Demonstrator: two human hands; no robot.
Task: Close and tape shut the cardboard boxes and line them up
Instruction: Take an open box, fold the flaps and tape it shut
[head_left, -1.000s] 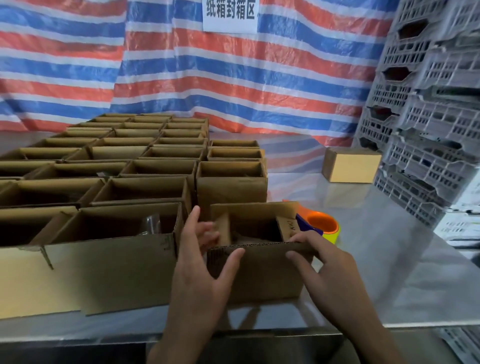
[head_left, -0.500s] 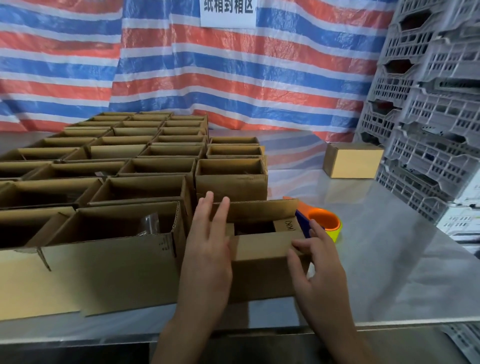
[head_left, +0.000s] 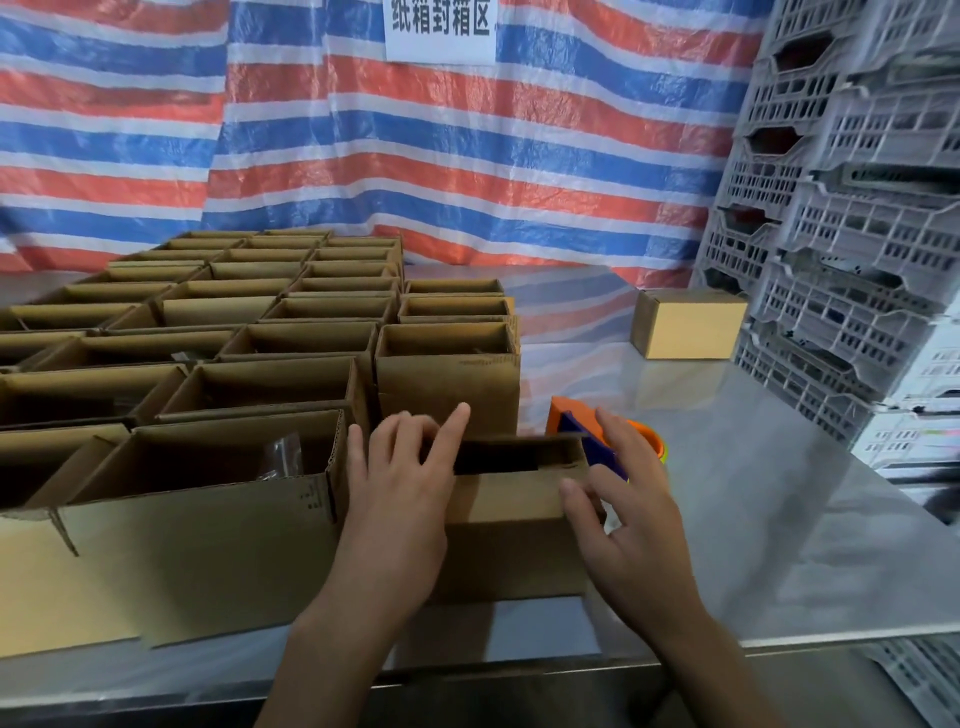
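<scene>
Brown box (head_left: 511, 525), flaps seemingly half-folded

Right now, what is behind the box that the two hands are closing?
Behind the box lies an orange and blue tape dispenser, partly covered by the right hand. An open box stands behind too.

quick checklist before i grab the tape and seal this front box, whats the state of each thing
1. Near flap folded down on the front box: ok, it lies flat.
2. Top fully shut: not ok, a dark gap is open along the far side.
3. Left hand steadying the box: ok, it rests on the left end, fingers at the gap.
4. Right hand free for the tape: not ok, it presses the right end of the flap.
5. Tape dispenser nearby: ok, just behind the box, right of the open boxes.
6. Contents tucked below the flaps: cannot tell.
</scene>
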